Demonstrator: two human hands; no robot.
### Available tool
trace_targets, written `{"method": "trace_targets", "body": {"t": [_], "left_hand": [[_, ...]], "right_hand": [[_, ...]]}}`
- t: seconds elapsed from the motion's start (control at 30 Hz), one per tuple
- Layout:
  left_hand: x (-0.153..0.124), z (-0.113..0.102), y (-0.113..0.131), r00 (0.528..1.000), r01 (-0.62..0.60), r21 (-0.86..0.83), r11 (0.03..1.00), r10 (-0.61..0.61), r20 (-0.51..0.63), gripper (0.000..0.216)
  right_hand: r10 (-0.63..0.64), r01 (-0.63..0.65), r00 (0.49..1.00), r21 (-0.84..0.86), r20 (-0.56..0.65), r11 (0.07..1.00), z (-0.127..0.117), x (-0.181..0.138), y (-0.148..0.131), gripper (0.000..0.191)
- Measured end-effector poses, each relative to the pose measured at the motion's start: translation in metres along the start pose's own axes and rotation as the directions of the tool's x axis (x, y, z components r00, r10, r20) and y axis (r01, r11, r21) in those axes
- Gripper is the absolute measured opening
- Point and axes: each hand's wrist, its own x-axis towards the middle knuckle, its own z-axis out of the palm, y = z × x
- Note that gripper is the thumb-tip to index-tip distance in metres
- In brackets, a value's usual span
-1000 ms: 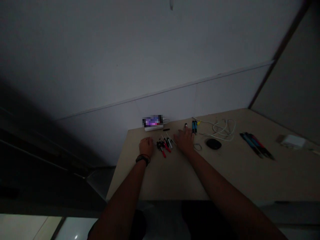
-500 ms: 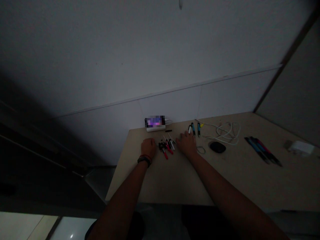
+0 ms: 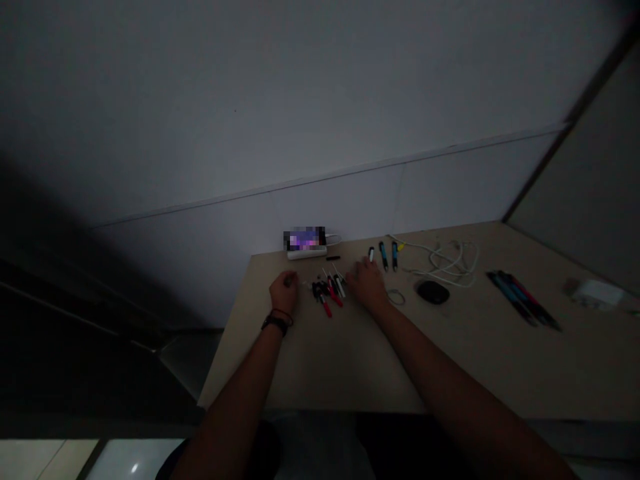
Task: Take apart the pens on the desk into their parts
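My left hand (image 3: 284, 290), with dark bands at the wrist, rests closed on the table left of a pile of pen parts. Its fingers are curled inward, and what they may hold is hidden. In that pile are red pieces (image 3: 333, 293), black pieces (image 3: 316, 292) and white pieces (image 3: 341, 287), with thin refills (image 3: 337, 270) pointing away. My right hand (image 3: 367, 283) lies low over the table at the pile's right side, its fingers bent but apart. Just beyond its fingertips is a white-and-black piece (image 3: 371, 254). Two blue-and-black pen pieces (image 3: 383, 256) lie beside that.
A phone (image 3: 305, 238) leans on a white block (image 3: 307, 253) by the wall. A short black piece (image 3: 333, 258) lies near it. Rightward are a grey loop (image 3: 397, 297), a black mouse (image 3: 433, 292), a white cable (image 3: 453, 267), several long pens (image 3: 523, 300) and a white item (image 3: 599, 292).
My left hand has shifted slightly left, away from the pile, and turned a little. My right hand has drawn back from the white-and-black piece and the blue pieces. The whole view has shifted slightly.
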Motion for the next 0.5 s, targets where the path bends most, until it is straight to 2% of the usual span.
{"method": "trace_targets", "body": {"t": [0.23, 0.5], "left_hand": [[0.0011, -0.0022, -0.0013, 0.998, 0.034, -0.177, 0.984, -0.041, -0.038, 0.018], [0.001, -0.004, 0.0016, 0.998, 0.022, -0.26, 0.965, -0.037, -0.053, 0.016]], "right_hand": [[-0.005, 0.005, 1.0, 0.021, 0.005, 1.0, -0.0037, -0.0014, -0.0025, 0.049], [-0.045, 0.046, 0.999, -0.034, 0.017, 0.998, -0.0048, -0.0061, -0.0036, 0.042]]}}
